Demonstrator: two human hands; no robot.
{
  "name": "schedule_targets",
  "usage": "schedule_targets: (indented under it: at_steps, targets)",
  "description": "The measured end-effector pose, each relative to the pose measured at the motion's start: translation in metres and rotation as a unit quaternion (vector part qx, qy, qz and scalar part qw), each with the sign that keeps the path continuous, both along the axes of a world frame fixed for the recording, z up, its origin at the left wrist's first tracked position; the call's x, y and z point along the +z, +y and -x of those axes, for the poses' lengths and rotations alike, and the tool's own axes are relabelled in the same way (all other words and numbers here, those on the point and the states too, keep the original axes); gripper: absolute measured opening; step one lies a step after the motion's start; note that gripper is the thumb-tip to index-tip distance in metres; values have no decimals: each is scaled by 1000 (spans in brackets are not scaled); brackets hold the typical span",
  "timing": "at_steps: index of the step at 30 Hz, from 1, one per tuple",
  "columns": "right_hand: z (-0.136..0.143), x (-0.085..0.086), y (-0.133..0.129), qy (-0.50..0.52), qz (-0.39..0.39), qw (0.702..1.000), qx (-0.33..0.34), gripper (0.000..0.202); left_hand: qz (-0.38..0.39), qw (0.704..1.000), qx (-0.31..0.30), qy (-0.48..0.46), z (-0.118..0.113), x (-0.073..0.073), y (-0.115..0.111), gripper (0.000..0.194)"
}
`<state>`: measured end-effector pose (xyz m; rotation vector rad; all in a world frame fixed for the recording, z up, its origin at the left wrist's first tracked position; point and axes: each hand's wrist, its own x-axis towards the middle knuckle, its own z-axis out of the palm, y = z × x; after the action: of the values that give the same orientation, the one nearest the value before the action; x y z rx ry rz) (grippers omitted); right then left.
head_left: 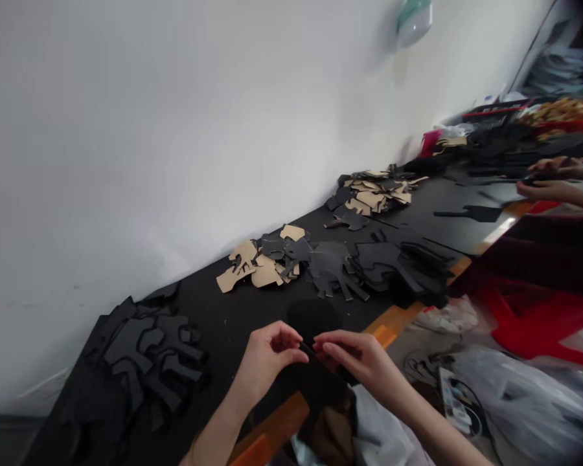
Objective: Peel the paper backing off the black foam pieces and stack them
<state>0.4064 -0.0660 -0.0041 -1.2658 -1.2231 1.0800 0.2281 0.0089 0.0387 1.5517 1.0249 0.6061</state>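
Observation:
My left hand [271,355] and my right hand [355,357] face each other over the table's near edge, thumbs and fingers brought close together. A thin dark piece [313,351] seems to run between the fingertips, but it blends into the black table [228,323], so its outline cannot be made out. Left of my hands lies a pile of thick black cut-out shapes [150,356]. Just beyond them is a heap of flat black cut-outs [333,262] mixed with tan pieces [267,270].
Farther along sits another black-and-tan heap [372,194]. At the right a co-worker's hands [554,181] hold something dark. A wooden edge [398,320] borders the table. Below are a red stool [539,317], plastic bags [519,388] and a power strip [454,401]. A white wall [175,129] rises behind.

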Motion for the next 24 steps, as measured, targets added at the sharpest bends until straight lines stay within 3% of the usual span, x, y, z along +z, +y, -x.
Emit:
schedule_targets:
  at_steps: [4,10,13,15,17,20,24]
  targets:
    - [0,16,-7,-69,-14,997,-28,30,-63,994,-65,55,-19,17,2,13]
    - [-12,10,-8,-108,16,994,-21,24,-83,984,-142,64,-31,23,4,7]
    - [-12,9,-7,-79,30,996,-4,21,-93,981,-162,58,-30,19,6,10]
    - [-10,11,-7,-7,40,999,32,24,-141,973,-178,45,-27,17,8,18]
    - [-7,12,-7,69,51,994,69,31,-241,949,-202,15,-24,16,10,22]
    - [-3,11,-5,119,54,988,86,36,-406,887,-217,-24,-19,15,14,15]
    - [1,3,-2,138,35,990,11,35,-515,832,-208,-22,-13,17,13,10]
